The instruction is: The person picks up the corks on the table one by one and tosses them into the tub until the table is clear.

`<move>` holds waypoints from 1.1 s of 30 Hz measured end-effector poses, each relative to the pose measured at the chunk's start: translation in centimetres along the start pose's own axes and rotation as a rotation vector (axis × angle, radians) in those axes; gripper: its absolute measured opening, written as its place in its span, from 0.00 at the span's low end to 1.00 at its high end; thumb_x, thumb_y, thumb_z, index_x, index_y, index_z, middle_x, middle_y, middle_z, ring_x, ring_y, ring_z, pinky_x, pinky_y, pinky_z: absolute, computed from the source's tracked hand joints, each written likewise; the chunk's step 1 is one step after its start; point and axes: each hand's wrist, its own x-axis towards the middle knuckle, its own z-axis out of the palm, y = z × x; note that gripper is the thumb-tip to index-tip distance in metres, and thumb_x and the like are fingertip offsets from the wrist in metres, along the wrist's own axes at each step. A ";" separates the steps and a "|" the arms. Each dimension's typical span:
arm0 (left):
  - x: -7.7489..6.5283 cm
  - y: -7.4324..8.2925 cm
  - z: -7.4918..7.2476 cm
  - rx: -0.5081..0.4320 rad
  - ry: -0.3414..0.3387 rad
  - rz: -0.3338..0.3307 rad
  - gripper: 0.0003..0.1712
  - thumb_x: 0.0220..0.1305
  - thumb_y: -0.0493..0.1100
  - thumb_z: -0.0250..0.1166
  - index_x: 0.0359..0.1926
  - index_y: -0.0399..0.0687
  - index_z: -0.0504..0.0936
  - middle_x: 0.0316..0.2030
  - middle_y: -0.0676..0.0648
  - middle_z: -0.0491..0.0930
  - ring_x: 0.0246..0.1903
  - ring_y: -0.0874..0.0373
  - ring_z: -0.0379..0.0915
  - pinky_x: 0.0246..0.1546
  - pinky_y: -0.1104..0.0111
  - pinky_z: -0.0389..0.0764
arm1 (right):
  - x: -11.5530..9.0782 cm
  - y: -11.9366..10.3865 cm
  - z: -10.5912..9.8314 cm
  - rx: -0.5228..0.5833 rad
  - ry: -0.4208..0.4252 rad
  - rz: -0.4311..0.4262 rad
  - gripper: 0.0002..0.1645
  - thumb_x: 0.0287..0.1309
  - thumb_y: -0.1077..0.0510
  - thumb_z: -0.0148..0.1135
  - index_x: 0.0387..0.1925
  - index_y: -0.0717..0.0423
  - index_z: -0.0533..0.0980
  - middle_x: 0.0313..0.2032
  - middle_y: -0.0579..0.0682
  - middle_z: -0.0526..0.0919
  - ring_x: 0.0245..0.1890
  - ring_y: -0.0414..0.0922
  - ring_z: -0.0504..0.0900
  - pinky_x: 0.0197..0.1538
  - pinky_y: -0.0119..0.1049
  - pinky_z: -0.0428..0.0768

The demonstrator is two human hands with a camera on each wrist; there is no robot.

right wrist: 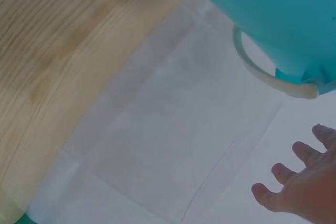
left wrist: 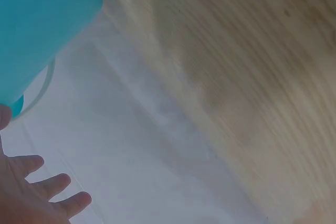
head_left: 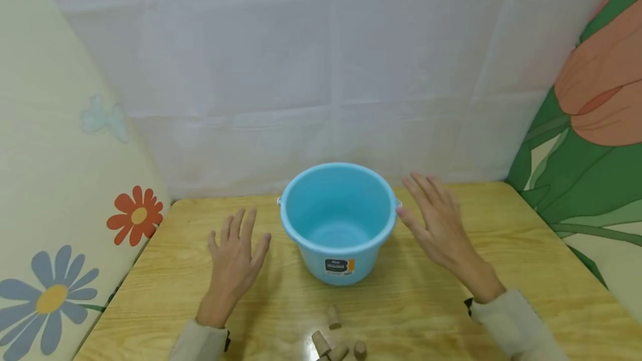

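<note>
A light blue plastic bucket stands upright on the wooden table, its inside bare and a dark label on its front. To its left is my left hand, fingers spread and holding nothing. My right hand is at the bucket's right side, fingers extended, with the thumb tip close to the rim by the handle joint. The white handle hangs down behind the bucket in the right wrist view. Several small cork stoppers lie in front of the bucket, some cut off by the lower frame edge.
The wooden table ends at a white cloth backdrop behind the bucket. Panels with painted flowers flank it, a pale one on the left and a green and orange one on the right.
</note>
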 end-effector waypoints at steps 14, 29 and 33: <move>-1.7 1.2 0.2 -0.018 -0.098 -0.035 0.36 0.70 0.55 0.58 0.72 0.42 0.63 0.68 0.36 0.68 0.68 0.35 0.60 0.62 0.28 0.52 | 0.3 -1.4 1.2 0.093 -0.077 -0.016 0.37 0.70 0.45 0.53 0.75 0.50 0.59 0.75 0.58 0.58 0.76 0.65 0.47 0.68 0.74 0.44; -3.6 3.0 0.3 -0.049 -0.126 0.033 0.29 0.67 0.52 0.63 0.64 0.43 0.73 0.59 0.41 0.78 0.61 0.41 0.71 0.60 0.31 0.60 | 0.1 -1.6 2.1 0.126 -0.069 -0.039 0.31 0.72 0.47 0.50 0.71 0.54 0.65 0.74 0.58 0.60 0.76 0.64 0.49 0.68 0.72 0.46; -4.2 3.6 0.5 -0.067 -0.151 0.047 0.27 0.66 0.52 0.65 0.61 0.45 0.75 0.57 0.43 0.80 0.60 0.43 0.73 0.60 0.32 0.62 | 0.1 -1.6 2.4 0.146 -0.068 -0.039 0.31 0.72 0.48 0.49 0.71 0.56 0.65 0.74 0.58 0.60 0.76 0.64 0.49 0.69 0.72 0.46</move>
